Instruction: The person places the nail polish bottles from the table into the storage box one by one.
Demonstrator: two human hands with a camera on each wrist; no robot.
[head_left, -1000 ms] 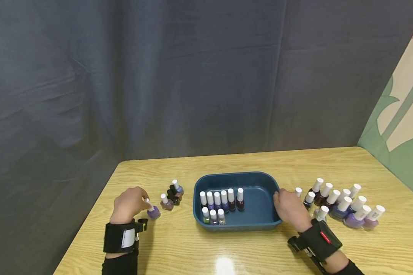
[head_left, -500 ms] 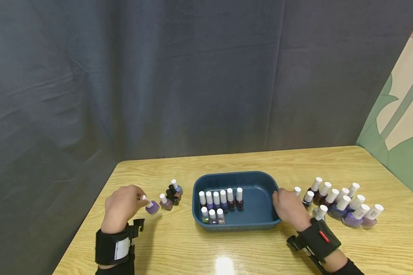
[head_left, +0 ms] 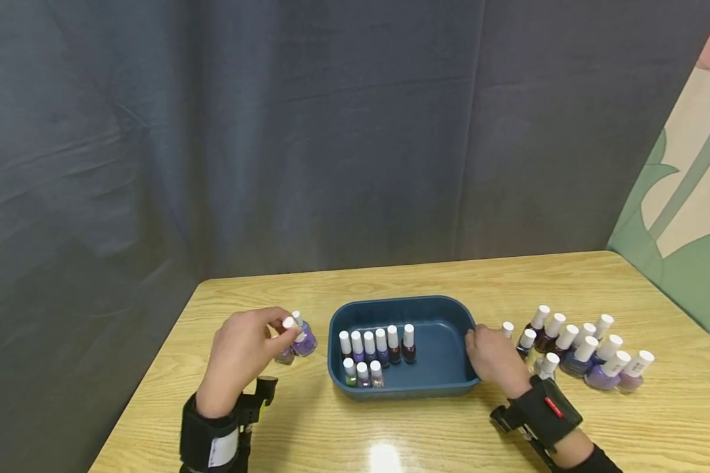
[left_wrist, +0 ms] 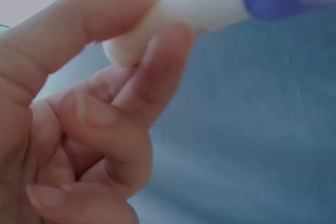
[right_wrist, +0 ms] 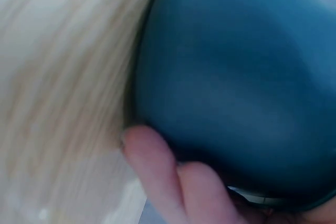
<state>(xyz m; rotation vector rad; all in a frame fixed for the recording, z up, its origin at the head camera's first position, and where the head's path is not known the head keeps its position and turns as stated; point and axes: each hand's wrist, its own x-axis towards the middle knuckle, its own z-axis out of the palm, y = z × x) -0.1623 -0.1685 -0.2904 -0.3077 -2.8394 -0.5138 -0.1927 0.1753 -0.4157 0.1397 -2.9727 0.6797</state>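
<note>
A purple nail polish bottle [head_left: 305,340] with a white cap hangs above the left part of the table. My left hand [head_left: 242,348] pinches it by the cap; in the left wrist view the thumb and a finger press on the white cap [left_wrist: 202,6], the bottle tilted. At the right end of the dark blue plastic tray [head_left: 440,361], my right hand [head_left: 494,360] grips the rim. Its fingers [right_wrist: 149,166] lie along the tray's edge in the right wrist view. White-capped nail polish bottles [head_left: 381,351] stand in the tray's left half, a back row and a shorter front row.
Below the left hand a mauve nail polish bottle [head_left: 284,357] is partly hidden, with another white cap [head_left: 297,316] behind. Several nail polish bottles [head_left: 578,358] cluster right of the tray. A grey curtain [head_left: 343,138] rises behind the wooden table [head_left: 331,433].
My left hand has lifted the purple nail polish bottle off the table and carried it to the right, over the other bottles on that side. The right hand stays on the tray's rim.
</note>
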